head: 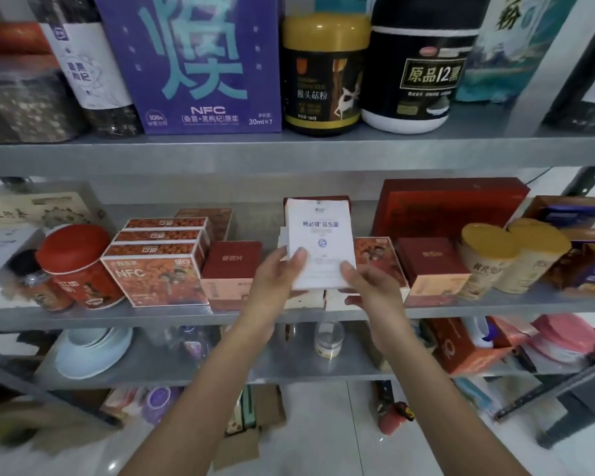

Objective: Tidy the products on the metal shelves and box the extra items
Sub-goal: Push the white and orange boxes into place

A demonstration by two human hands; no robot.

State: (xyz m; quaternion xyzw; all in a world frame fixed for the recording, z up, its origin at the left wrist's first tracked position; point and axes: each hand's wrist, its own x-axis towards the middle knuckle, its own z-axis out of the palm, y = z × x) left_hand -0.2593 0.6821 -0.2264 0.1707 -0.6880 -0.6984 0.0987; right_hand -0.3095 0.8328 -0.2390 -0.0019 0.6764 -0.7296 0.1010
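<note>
A white box with blue print (318, 231) is held upright in front of the middle metal shelf (186, 316). My left hand (277, 280) grips its lower left corner, thumb on the front face. My right hand (368, 286) grips its lower right corner. More white packs show just behind the box on its left side. Orange NFC boxes (155, 266) are stacked to the left on the shelf, and dark red boxes (232, 266) stand on either side of my hands.
A red tin (74, 266) stands at the left; yellow-lidded tubs (488, 259) and a big red case (450, 207) at the right. The upper shelf carries a purple box (200, 63) and jars. Lower shelves hold bowls, a jar and boxes; cardboard lies on the floor.
</note>
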